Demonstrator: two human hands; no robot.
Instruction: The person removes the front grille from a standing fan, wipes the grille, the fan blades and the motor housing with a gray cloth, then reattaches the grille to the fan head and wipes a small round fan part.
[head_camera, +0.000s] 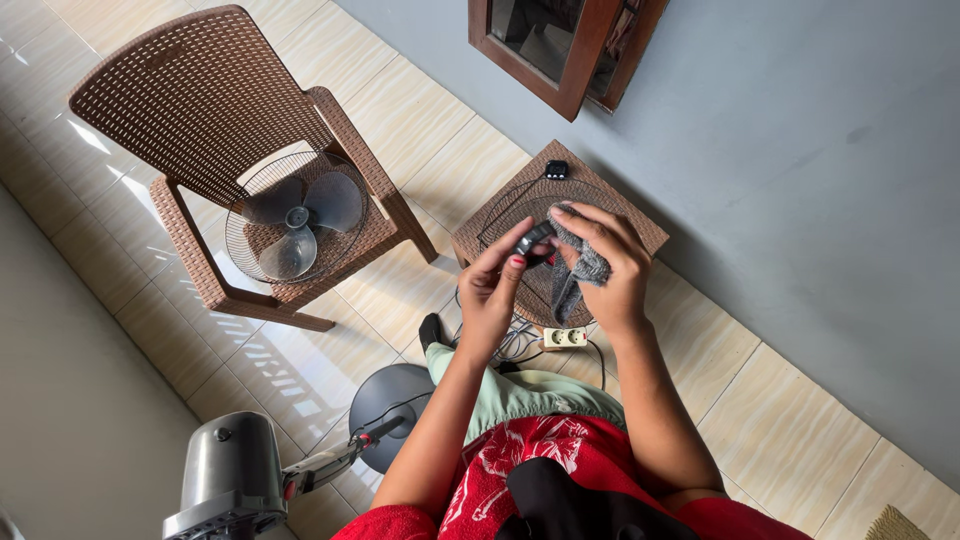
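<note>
My left hand (492, 290) pinched a small black part (533, 238) at its fingertips, while my right hand (608, 262) clasped a grey cloth (580, 262) pressed against that part. Both hands hovered over a wire fan guard (505, 212) on a brown wicker stool (640, 228); a fan blade (298, 218) lay on a chair (200, 90) well to the left of them.

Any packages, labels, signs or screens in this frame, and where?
No packages, signs or screens show.
Possible label: a small red patch on the fan's grey pole, bottom left; too small to be sure.
</note>
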